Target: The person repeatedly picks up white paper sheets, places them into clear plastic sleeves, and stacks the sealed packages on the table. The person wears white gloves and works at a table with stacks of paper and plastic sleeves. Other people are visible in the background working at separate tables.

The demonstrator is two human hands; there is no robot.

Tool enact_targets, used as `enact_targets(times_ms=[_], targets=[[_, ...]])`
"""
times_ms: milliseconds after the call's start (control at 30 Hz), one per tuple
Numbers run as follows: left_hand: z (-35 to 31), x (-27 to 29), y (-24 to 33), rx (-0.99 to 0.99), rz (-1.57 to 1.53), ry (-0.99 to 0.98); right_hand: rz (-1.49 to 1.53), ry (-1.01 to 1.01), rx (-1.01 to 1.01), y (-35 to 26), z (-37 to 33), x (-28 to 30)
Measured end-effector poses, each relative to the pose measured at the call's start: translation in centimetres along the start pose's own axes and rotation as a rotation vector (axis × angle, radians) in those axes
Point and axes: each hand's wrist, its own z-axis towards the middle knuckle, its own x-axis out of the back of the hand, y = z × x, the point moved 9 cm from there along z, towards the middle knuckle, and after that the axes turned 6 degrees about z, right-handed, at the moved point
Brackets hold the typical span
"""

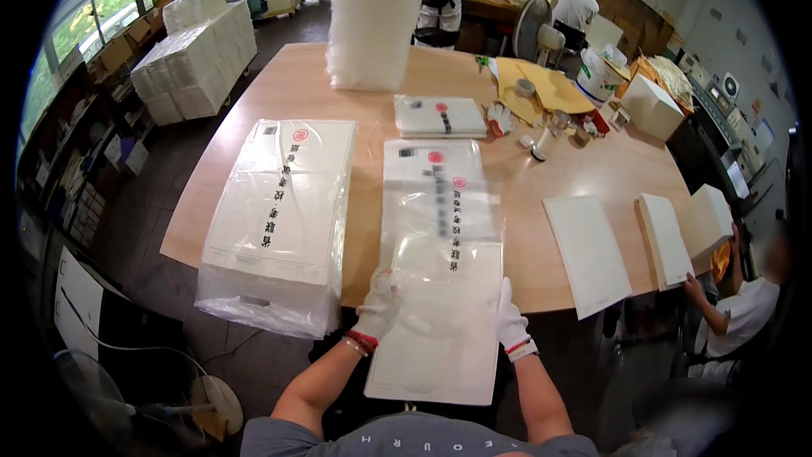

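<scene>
My gloved left hand [380, 309] grips the left edge of a white paper stack [436, 347]. My gloved right hand [510, 318] holds its right edge, fingers pointing up along the side. The stack's near end hangs over the table edge toward me. A clear printed plastic bag [478, 224] meets its far end; how far the paper sits inside is unclear. Beneath and beyond lie more printed clear bags [402, 178]. To the left, a tall pile of bagged paper [279, 195] stands at the table edge.
A smaller pile of bags [440, 117] lies farther back, before a tall translucent stack [372, 17]. On the right are a loose paper stack [586, 250], tape rolls, yellow envelopes [550, 89] and a white bucket [599, 76]. A co-worker [744, 313] handles paper at the right edge.
</scene>
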Motion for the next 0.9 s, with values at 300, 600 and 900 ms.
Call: enact_targets(times_ms=[300,600,900], targets=[[-15.5,4.1,4.0,-0.023,0.444,-0.219,0.144,-0.113,0.155,-0.6,-16.4,-0.5],[-21.5,5.1,7.7,-0.08,-0.116,-0.411,-0.028,0.245,0.717,-5.3,-25.9,2.8],[-19.1,5.3,11.1,-0.305,-0.182,-0.255,0.801,0.014,-0.047,3.9,-24.8,3.9]])
